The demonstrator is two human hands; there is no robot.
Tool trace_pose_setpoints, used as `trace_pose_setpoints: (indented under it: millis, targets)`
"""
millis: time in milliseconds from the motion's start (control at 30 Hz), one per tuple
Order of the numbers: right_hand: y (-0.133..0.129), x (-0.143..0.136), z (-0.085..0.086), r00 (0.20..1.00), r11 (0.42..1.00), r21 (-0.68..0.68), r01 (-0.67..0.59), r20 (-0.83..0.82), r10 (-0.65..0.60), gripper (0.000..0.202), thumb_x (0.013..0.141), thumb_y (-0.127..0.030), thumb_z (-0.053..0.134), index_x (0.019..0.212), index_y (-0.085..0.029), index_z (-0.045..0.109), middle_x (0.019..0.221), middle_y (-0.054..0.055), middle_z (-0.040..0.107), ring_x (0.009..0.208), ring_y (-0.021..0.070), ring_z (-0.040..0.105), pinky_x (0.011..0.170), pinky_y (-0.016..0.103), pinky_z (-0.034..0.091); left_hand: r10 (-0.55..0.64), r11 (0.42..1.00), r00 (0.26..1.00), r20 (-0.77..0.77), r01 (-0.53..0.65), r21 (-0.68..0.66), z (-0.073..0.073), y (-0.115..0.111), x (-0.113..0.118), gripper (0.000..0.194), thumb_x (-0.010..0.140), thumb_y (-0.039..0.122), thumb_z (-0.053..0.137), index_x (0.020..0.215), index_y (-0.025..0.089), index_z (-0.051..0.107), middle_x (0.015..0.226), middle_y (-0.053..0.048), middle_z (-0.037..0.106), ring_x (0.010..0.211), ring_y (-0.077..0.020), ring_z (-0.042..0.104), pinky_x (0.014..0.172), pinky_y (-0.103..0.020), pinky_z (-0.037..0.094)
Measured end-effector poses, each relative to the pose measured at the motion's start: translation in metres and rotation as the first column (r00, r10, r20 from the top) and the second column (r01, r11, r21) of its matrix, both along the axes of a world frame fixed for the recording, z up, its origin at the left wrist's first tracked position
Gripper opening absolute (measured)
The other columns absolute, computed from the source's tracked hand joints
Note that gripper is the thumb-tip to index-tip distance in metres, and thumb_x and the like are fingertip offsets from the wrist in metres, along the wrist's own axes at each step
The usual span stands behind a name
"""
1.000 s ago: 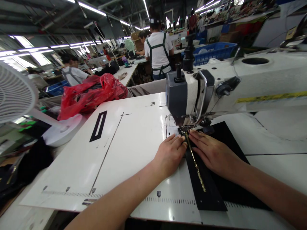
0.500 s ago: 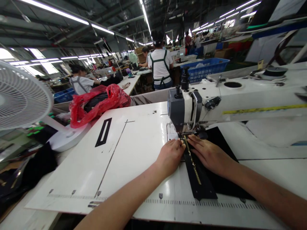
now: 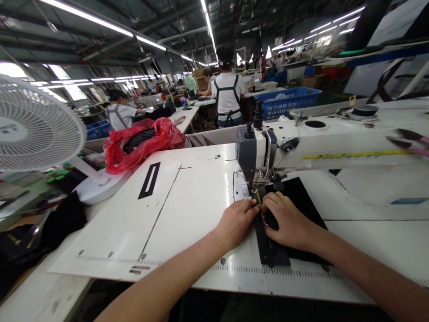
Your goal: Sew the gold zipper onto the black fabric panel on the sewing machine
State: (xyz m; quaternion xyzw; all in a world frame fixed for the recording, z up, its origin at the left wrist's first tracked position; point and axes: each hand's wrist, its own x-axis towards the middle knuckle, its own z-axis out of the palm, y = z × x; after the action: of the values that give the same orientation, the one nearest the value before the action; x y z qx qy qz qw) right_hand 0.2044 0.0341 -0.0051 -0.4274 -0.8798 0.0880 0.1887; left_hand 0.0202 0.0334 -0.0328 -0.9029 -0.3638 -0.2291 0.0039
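A gold-toothed zipper (image 3: 258, 194) runs under the needle area of the sewing machine (image 3: 255, 154), along a slot in a black strip (image 3: 273, 256). Beneath the strip and to its right lies a larger black fabric piece (image 3: 306, 201). My left hand (image 3: 236, 222) pinches the zipper's left edge just in front of the presser foot. Opposite it, my right hand (image 3: 291, 220) has its fingers bent and closed on the zipper's right side, thumb low over the strip. Both hands partly cover the zipper teeth.
A black slotted frame piece (image 3: 143, 190) lies left on the white table (image 3: 187, 214). Beyond are a red plastic bag (image 3: 144, 143), a white fan (image 3: 36, 125) and a blue crate (image 3: 284, 100). Scissors (image 3: 407, 142) rest on the machine arm. Several co-workers are farther back.
My right hand has gone from lying flatter on the fabric to bent fingers at the zipper, thumb lower. The lower zipper teeth are now mostly covered. The camera view has shifted slightly.
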Motion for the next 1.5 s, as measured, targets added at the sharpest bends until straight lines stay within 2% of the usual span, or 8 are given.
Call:
trace_pose_setpoints:
  millis: [267, 467, 600, 733, 900, 1167, 1333, 1500]
  targets:
    - [-0.016, 0.002, -0.011, 0.935, 0.973, -0.223, 0.051, -0.333, -0.125, 0.026, 0.074, -0.011, 0.048, 0.098, -0.020, 0.046, 0.081, 0.001, 0.055, 0.072, 0.0153, 0.055, 0.067, 0.029, 0.047, -0.007, 1.000, 0.999, 0.040, 0.007, -0.009, 0.002, -0.008, -0.003, 0.029, 0.085, 0.017, 0.048, 0.111, 0.014, 0.058, 0.122, -0.013, 0.059, 0.116, -0.0238, 0.053, 0.095, -0.040, 0.049]
    - [-0.072, 0.017, -0.017, 0.992, 0.957, 0.289, 0.022, -0.127, 0.016, 0.025, 0.087, -0.025, 0.049, 0.108, -0.015, 0.057, 0.103, 0.013, 0.056, 0.096, 0.0251, 0.055, 0.081, 0.040, 0.048, -0.123, 0.987, 0.990, -0.074, 0.130, 0.099, 0.001, -0.045, -0.001, 0.028, 0.089, 0.020, 0.046, 0.113, 0.010, 0.055, 0.122, -0.013, 0.059, 0.117, -0.0241, 0.052, 0.098, -0.038, 0.047]
    - [-0.084, 0.021, -0.016, 0.995, 0.915, 0.393, -0.094, 0.007, 0.099, 0.025, 0.088, -0.015, 0.043, 0.105, -0.011, 0.061, 0.101, 0.014, 0.061, 0.095, 0.0257, 0.055, 0.079, 0.040, 0.048, -0.148, 0.989, 0.989, -0.020, 0.148, 0.014, 0.008, -0.055, -0.004, 0.024, 0.090, 0.018, 0.045, 0.111, 0.013, 0.055, 0.122, -0.008, 0.059, 0.117, -0.0206, 0.052, 0.100, -0.035, 0.044]
    - [-0.054, 0.018, 0.003, 0.993, 0.997, 0.033, -0.064, -0.093, 0.067, 0.023, 0.089, -0.016, 0.043, 0.084, -0.017, 0.065, 0.084, 0.007, 0.061, 0.080, 0.0204, 0.057, 0.070, 0.035, 0.049, -0.087, 0.965, 0.993, 0.081, 0.104, -0.241, 0.030, -0.046, -0.007, 0.033, 0.078, 0.017, 0.056, 0.111, 0.017, 0.053, 0.110, -0.005, 0.064, 0.102, -0.0199, 0.059, 0.091, -0.035, 0.048]
    - [-0.026, 0.014, 0.027, 0.987, 0.942, -0.324, -0.091, -0.157, 0.041, 0.022, 0.087, -0.025, 0.049, 0.071, -0.021, 0.063, 0.073, 0.002, 0.058, 0.067, 0.0160, 0.056, 0.059, 0.028, 0.046, 0.079, 0.964, 0.996, 0.029, -0.069, -0.257, 0.041, -0.036, 0.001, 0.014, 0.077, 0.028, 0.063, 0.084, 0.017, 0.059, 0.083, -0.002, 0.065, 0.075, -0.0176, 0.063, 0.065, -0.028, 0.052]
    - [-0.064, 0.008, -0.001, 0.960, 0.969, 0.145, -0.200, -0.168, 0.224, 0.022, 0.085, -0.009, 0.042, 0.084, -0.015, 0.063, 0.083, 0.007, 0.058, 0.081, 0.0199, 0.051, 0.072, 0.036, 0.043, -0.112, 0.990, 0.989, -0.099, 0.119, 0.077, 0.015, -0.057, 0.002, 0.021, 0.090, 0.013, 0.038, 0.085, 0.015, 0.059, 0.083, -0.006, 0.066, 0.078, -0.0152, 0.063, 0.069, -0.027, 0.054]
    - [-0.070, 0.002, -0.018, 0.968, 0.922, 0.338, -0.188, -0.092, 0.232, 0.025, 0.086, -0.007, 0.039, 0.088, -0.011, 0.064, 0.076, 0.007, 0.059, 0.075, 0.0192, 0.052, 0.069, 0.036, 0.045, -0.245, 0.966, 0.969, 0.006, 0.245, -0.088, 0.030, -0.053, -0.011, 0.020, 0.087, 0.023, 0.045, 0.100, 0.015, 0.059, 0.102, -0.008, 0.066, 0.096, -0.0165, 0.062, 0.091, -0.032, 0.049]
    - [-0.078, 0.004, -0.011, 0.980, 0.934, 0.341, -0.107, -0.123, 0.157, 0.023, 0.086, -0.015, 0.043, 0.093, -0.011, 0.065, 0.078, 0.009, 0.062, 0.076, 0.0210, 0.055, 0.071, 0.038, 0.049, -0.055, 0.996, 0.998, 0.019, 0.056, -0.075, 0.019, -0.036, -0.002, 0.034, 0.087, 0.029, 0.050, 0.115, 0.012, 0.054, 0.126, -0.012, 0.056, 0.119, -0.0229, 0.050, 0.103, -0.039, 0.040]
